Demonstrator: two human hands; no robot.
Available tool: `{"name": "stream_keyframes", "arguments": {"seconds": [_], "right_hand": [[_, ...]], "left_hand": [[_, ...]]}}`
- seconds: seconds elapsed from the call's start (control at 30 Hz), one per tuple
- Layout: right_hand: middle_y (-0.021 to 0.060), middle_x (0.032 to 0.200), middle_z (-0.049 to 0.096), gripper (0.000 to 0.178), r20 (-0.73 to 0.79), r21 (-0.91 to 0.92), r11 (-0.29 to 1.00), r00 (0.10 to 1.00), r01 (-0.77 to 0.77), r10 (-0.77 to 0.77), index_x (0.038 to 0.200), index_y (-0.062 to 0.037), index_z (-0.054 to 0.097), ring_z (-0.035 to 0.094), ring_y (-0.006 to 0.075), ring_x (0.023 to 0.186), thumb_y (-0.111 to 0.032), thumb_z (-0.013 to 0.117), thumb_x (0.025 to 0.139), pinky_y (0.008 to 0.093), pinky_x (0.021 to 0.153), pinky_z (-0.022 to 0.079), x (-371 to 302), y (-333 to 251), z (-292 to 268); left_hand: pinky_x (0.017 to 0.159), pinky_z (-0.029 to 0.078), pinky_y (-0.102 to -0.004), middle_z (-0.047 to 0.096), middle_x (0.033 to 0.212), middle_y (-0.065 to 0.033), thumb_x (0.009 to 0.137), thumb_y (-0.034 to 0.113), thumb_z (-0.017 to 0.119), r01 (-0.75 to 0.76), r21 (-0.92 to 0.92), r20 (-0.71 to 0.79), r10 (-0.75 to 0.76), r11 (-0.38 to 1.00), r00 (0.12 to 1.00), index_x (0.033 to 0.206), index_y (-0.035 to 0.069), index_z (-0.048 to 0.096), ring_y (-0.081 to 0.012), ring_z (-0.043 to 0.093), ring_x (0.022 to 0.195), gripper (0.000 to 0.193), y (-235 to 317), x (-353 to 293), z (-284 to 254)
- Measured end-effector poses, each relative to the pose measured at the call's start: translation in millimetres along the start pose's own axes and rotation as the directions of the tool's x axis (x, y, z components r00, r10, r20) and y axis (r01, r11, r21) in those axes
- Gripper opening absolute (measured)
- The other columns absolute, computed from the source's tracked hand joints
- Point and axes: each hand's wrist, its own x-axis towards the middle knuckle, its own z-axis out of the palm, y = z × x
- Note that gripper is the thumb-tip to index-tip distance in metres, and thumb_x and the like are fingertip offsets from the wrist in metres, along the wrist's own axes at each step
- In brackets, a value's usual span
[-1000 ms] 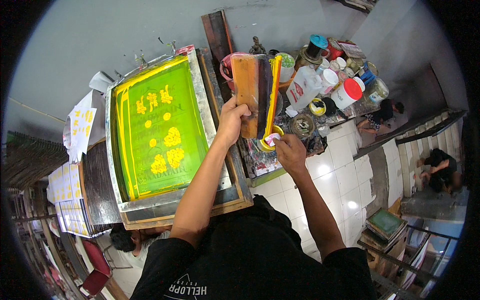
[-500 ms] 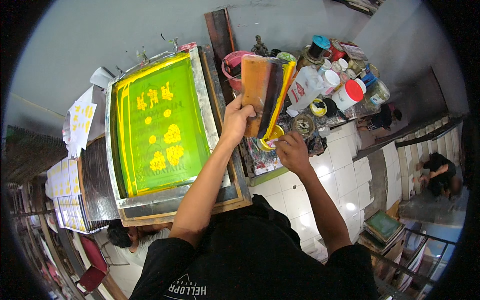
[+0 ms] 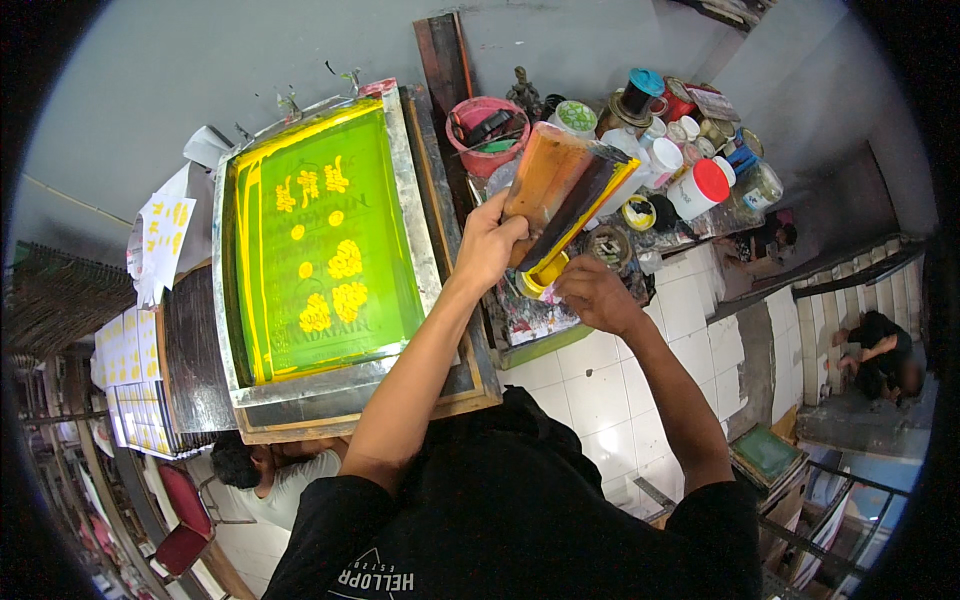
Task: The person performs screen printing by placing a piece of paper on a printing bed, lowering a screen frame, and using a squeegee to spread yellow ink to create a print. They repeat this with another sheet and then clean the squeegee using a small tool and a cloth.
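My left hand point(image 3: 492, 240) grips a screen-printing squeegee point(image 3: 548, 172) by its wooden handle. The squeegee is held tilted, its dark blade edged with wet yellow ink. Below its lower corner is a small tub of yellow ink point(image 3: 541, 277). My right hand point(image 3: 603, 294) is at the tub's right side with its fingers drawn together; whatever they hold is hidden. To the left lies a printing screen point(image 3: 385, 290) in a metal frame, its green mesh showing yellow motifs and streaks of ink along its edges.
A pink basket point(image 3: 487, 158) of tools stands behind the squeegee. Jars and tubs, one a white tub with a red lid point(image 3: 697, 190), crowd the bench at right. Printed sheets point(image 3: 128, 350) lie at left. One person point(image 3: 285, 475) is below the screen table, another point(image 3: 880, 350) at far right.
The squeegee has moved slightly right and down and tilted further clockwise, uncovering the pink basket. My right hand has shifted slightly toward the ink tub's rim.
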Motion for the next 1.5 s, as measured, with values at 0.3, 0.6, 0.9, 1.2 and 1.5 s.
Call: {"name": "stream_keyframes", "arguments": {"seconds": [0.3, 0.6, 0.9, 1.2, 1.5], "right_hand": [[0.0101, 0.095, 0.069, 0.015, -0.033, 0.044, 0.990, 0.990, -0.133, 0.135, 0.098, -0.0076, 0.073, 0.066, 0.0282, 0.095, -0.002, 0.073, 0.084, 0.0407, 0.086, 0.054, -6, -7, -19], [0.0128, 0.099, 0.076, 0.021, -0.209, 0.429, 0.688, 0.677, -0.586, 0.706, 0.116, -0.0072, 0.076, 0.071, 0.0199, 0.087, -0.011, 0.068, 0.097, 0.0331, 0.075, 0.055, -18, -14, 10], [0.0055, 0.087, 0.070, 0.016, -0.305, 0.689, 0.542, 0.486, -0.482, 0.819, 0.108, 0.0014, 0.074, 0.063, 0.0098, 0.077, -0.005, 0.070, 0.095, 0.0275, 0.069, 0.051, -23, -50, 13], [0.0115, 0.087, 0.071, 0.014, -0.411, 0.453, 0.823, 0.739, -0.342, 0.533, 0.101, -0.0042, 0.075, 0.068, 0.0191, 0.074, 0.001, 0.075, 0.088, 0.0292, 0.063, 0.052, -15, -134, -49], [0.0090, 0.082, 0.067, 0.011, -0.450, 0.420, 0.804, 0.673, -0.421, 0.587, 0.099, -0.0017, 0.076, 0.062, 0.0139, 0.071, 0.004, 0.073, 0.090, 0.0272, 0.062, 0.049, -7, -84, 10]], "left_hand": [[0.078, 0.049, -0.0267, 0.068, 0.094, -0.0017, 0.084, 0.000, 0.056, -0.036, 0.037, 0.012, 0.036, 0.999, 0.999, 0.122, -0.002, 0.066, -0.0095, 0.061, 0.084, 0.039, 3, -3, 0], [0.086, 0.052, -0.0291, 0.075, 0.099, -0.0046, 0.079, -0.005, 0.067, 0.065, 0.189, 0.089, -0.083, 0.980, 0.993, 0.113, -0.001, 0.071, -0.0124, 0.067, 0.092, 0.035, 8, -31, -25], [0.114, 0.042, -0.0426, 0.074, 0.114, -0.0127, 0.086, 0.000, 0.073, -0.239, 0.074, 0.250, 0.214, 0.968, 0.944, 0.104, 0.001, 0.075, -0.0293, 0.060, 0.130, 0.018, -6, -57, -35], [0.115, 0.042, -0.0430, 0.074, 0.112, -0.0145, 0.089, -0.006, 0.065, -0.221, 0.100, 0.152, 0.205, 0.970, 0.967, 0.102, -0.001, 0.076, -0.0302, 0.060, 0.131, 0.018, -15, -70, -36], [0.114, 0.042, -0.0426, 0.075, 0.112, -0.0132, 0.089, -0.004, 0.069, -0.221, 0.112, 0.103, 0.210, 0.969, 0.972, 0.102, 0.001, 0.076, -0.0302, 0.061, 0.130, 0.016, -12, -76, -31]]}}
